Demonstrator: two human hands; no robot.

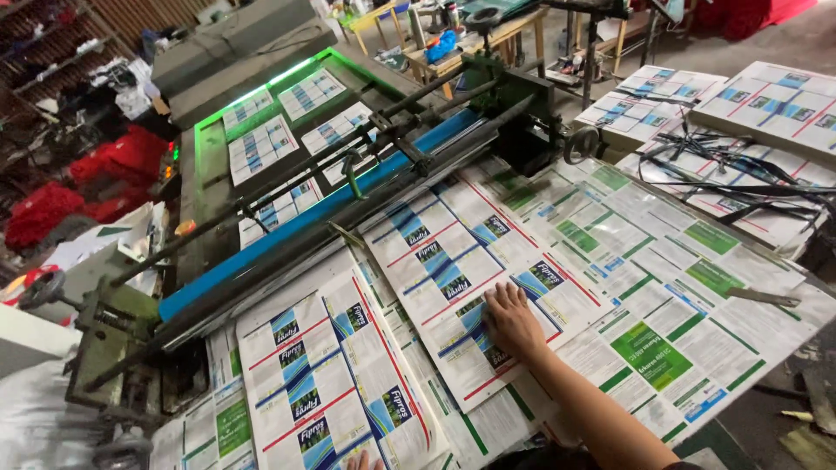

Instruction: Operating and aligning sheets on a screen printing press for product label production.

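Pressing flat on a printed sheet (pixel 470 287), the right hand (pixel 512 324) has its fingers spread and palm down, so the grip is released, nothing pinched or clenched, just resting on the paper. That sheet is white with blue panels and red dividing lines, and it lies at an angle on the tabletop (pixel 788 300), just on the near side of the blue roller bar (pixel 313 218), which I'll use as my landmark. Another sheet of the same blue print (pixel 331 383) lies near that bar too, to the left of the pressed one and overlapping it at the edge. The left hand (pixel 363 461) barely pokes in at the bottom edge of the picture on that second sheet, only fingertips showing, so I can't tell whether its grip is closed or loose. Further from the bar, off to the right, there's a spread of green-printed sheets (pixel 662 287) under the blue ones. Beyond the bar, on the green-lit machine bed (pixel 202 165), more small printed sheets (pixel 261 144) lie in rows. Way past the bar's right end, stacks of printed sheets (pixel 766 104) sit with black strapping (pixel 731 165) tangled over them.
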